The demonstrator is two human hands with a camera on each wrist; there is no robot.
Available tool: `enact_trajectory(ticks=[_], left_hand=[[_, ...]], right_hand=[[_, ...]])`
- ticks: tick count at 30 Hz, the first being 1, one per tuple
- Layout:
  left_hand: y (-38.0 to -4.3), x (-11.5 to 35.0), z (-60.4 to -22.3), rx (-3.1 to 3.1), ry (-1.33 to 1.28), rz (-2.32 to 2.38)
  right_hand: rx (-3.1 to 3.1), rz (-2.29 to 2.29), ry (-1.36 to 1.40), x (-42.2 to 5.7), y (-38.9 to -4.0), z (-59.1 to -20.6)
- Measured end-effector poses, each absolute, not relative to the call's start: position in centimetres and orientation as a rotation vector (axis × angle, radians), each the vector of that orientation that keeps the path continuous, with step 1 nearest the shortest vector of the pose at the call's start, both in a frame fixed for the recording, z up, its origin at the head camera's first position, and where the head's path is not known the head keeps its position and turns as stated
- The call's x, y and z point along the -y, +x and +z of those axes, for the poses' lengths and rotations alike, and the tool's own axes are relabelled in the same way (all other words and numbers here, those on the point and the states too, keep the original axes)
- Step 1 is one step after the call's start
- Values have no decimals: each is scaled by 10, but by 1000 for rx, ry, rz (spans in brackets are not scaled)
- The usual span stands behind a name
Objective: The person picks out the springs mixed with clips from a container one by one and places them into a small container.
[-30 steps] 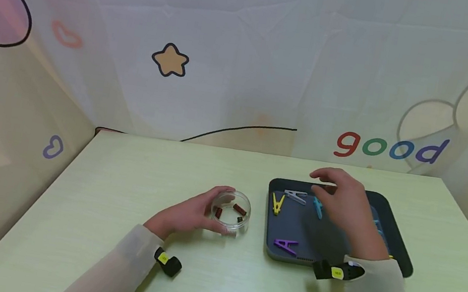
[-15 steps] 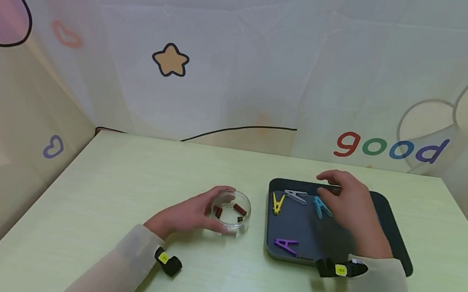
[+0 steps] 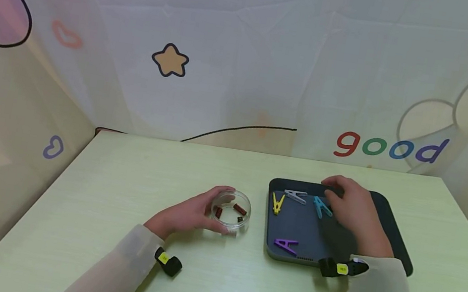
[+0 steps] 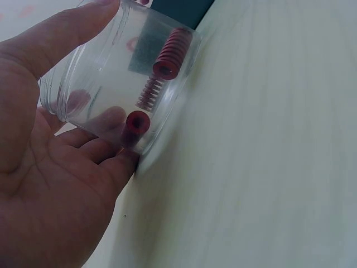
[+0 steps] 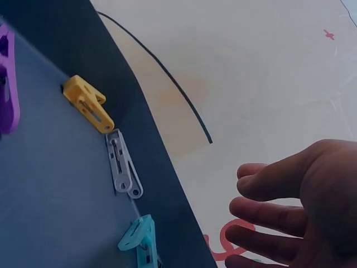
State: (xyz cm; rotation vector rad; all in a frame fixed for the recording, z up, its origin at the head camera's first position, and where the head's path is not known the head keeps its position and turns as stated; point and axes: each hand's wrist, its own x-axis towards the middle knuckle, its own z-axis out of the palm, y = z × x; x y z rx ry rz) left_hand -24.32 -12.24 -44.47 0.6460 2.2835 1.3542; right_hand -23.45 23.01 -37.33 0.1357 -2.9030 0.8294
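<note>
My left hand (image 3: 188,213) grips a clear jar (image 4: 89,72) on the table, thumb on one side and fingers on the other. Red coil springs (image 4: 172,54) of different sizes lie at the bottom of the jar. Over the far right part of a dark tray (image 3: 267,228), my right hand (image 3: 354,213) hovers with loosely bent fingers and holds nothing. Nearest to it in the tray is a blue clothespin (image 3: 322,207). A grey clothespin (image 3: 295,196) and a yellow clothespin (image 3: 277,204) lie farther left, and a purple clothespin (image 3: 286,245) near the front edge.
The tray stands right of the jar on a pale wooden table (image 3: 110,228). A printed curtain (image 3: 246,66) hangs behind the table and along its sides. My right hand and forearm cover the tray's right part.
My right hand has shifted a little right and toward me above the tray, uncovering more of the blue clothespin. The left hand and the jar have stayed still.
</note>
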Motion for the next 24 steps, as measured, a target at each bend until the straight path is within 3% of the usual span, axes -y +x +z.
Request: enact_trajectory(ticks=[24], left_hand=[[-244,122,-444,-2278,633,1353]], right_hand=[[3093,798,24,-242,-241,-382]])
